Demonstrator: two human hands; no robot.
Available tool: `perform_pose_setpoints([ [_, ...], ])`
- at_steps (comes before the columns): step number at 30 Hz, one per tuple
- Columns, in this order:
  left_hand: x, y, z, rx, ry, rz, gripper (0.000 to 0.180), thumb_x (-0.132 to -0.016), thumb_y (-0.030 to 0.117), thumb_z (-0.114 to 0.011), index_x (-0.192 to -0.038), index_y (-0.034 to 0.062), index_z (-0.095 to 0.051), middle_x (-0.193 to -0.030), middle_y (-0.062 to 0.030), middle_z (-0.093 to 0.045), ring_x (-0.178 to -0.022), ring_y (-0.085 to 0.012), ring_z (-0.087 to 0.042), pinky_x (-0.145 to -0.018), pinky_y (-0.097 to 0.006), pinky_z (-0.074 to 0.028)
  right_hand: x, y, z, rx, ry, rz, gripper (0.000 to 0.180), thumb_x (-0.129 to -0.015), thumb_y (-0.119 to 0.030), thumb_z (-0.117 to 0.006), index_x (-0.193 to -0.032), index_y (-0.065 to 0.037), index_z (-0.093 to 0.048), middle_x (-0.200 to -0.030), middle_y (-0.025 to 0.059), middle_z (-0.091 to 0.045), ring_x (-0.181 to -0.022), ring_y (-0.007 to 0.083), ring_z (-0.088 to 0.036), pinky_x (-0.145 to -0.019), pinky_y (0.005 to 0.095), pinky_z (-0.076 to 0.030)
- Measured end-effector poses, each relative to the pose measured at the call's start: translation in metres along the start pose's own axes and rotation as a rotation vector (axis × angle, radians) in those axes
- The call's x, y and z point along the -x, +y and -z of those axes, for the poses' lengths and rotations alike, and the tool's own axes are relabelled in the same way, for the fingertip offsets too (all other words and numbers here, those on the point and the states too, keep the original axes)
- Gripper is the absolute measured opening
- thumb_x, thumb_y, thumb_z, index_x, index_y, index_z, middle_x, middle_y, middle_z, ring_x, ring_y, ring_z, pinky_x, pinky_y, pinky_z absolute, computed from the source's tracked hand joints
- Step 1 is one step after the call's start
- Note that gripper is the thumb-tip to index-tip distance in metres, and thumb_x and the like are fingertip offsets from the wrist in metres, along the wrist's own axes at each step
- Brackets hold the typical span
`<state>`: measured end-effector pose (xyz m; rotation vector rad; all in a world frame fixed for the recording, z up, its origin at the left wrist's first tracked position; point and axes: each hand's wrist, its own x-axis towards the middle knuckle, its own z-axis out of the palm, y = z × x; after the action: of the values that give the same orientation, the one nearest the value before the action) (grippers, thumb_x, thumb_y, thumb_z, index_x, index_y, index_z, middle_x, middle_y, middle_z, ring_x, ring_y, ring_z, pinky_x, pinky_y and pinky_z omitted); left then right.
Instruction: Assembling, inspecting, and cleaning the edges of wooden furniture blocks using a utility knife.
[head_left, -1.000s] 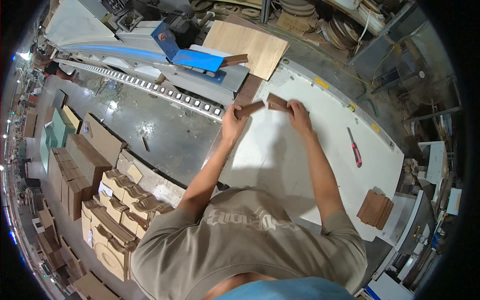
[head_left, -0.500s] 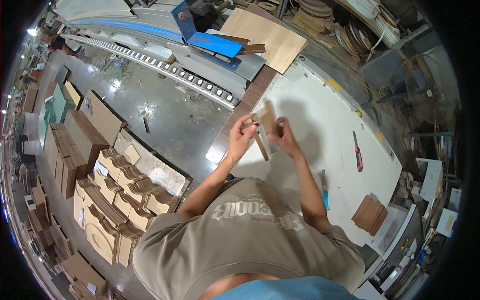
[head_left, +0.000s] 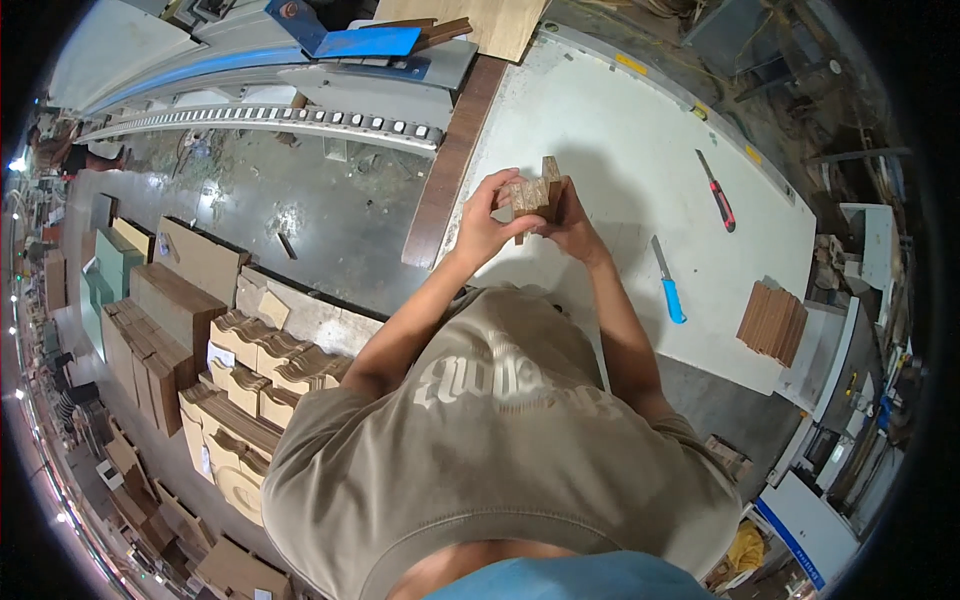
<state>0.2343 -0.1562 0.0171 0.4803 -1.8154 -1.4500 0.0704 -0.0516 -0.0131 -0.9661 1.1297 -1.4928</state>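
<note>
Above the white worktop (head_left: 600, 125), a small bundle of brown wood-board strips (head_left: 537, 196) is held between my two hands. Its rough, speckled ends face up, and one strip sticks out farther than the others. My left hand (head_left: 484, 222) grips the bundle from the left, thumb at its lower side. On the other side my right hand (head_left: 576, 228) closes around it, its fingers partly hidden behind the strips. To the right of my forearm lies a knife with a blue handle (head_left: 671, 295). Farther right is a red-and-black utility knife (head_left: 717, 195) with its blade out.
A stack of brown strips (head_left: 773, 323) sits at the worktop's right corner. A brown board (head_left: 453, 165) edges the worktop's left side. Beyond stands a machine with a blue bracket (head_left: 365, 41). Curved cut panels (head_left: 235, 425) and brown board stacks (head_left: 150, 345) fill the floor at left.
The strips, earlier apart in my two hands with one blurred in the right, are now together in one bundle. My hands have come closer together. The whole view has shifted.
</note>
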Motion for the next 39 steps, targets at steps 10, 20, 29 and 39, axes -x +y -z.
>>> perform_pose_setpoints([
  [10, 0.029, -0.061, 0.006, -0.058, -0.088, 0.235, 0.111, -0.072, 0.025, -0.093, -0.157, 0.015, -0.023, -0.118, -0.0184, -0.068, -0.107, -0.0316, -0.07, -0.091, -0.04, -0.057, 0.003, 0.083, 0.015, 0.273, 0.009, -0.13, 0.053, -0.081, -0.017, -0.084, -0.111, -0.012, -0.04, -0.104, -0.0012, -0.049, -0.1, 0.0112, -0.048, -0.09, 0.0287, -0.043],
  [20, -0.01, 0.07, 0.017, 0.114, 0.191, 0.29, 0.078, -0.084, 0.015, -0.084, -0.147, 0.0049, -0.04, -0.118, -0.0166, -0.067, -0.103, -0.021, -0.069, -0.087, -0.033, -0.057, 0.011, -0.027, -0.045, 0.179, -0.053, -0.094, 0.071, -0.084, -0.013, -0.084, -0.124, -0.013, -0.025, -0.117, 0.0133, -0.052, -0.108, 0.0213, -0.057, -0.09, 0.0386, -0.053],
  [29, -0.001, 0.157, 0.043, 0.141, 0.151, 0.079, 0.117, -0.067, 0.012, -0.096, -0.155, 0.004, -0.02, -0.128, -0.0168, -0.061, -0.11, -0.0222, -0.068, -0.088, -0.034, -0.059, 0.014, -0.101, -0.087, 0.176, -0.145, 0.243, 0.045, -0.075, -0.011, -0.09, -0.108, -0.001, -0.063, -0.12, 0.0144, -0.065, -0.111, 0.0243, -0.064, -0.09, 0.0391, -0.052],
  [39, 0.008, 0.179, 0.054, 0.215, 0.168, 0.07, 0.119, -0.07, 0.009, -0.094, -0.157, 0.0063, -0.013, -0.122, -0.017, -0.067, -0.109, -0.0213, -0.069, -0.09, -0.034, -0.057, 0.016, -0.098, -0.102, 0.218, -0.203, 0.456, 0.07, -0.077, -0.014, -0.091, -0.118, -0.009, -0.034, -0.122, 0.0224, -0.062, -0.113, 0.0313, -0.064, -0.094, 0.0435, -0.051],
])
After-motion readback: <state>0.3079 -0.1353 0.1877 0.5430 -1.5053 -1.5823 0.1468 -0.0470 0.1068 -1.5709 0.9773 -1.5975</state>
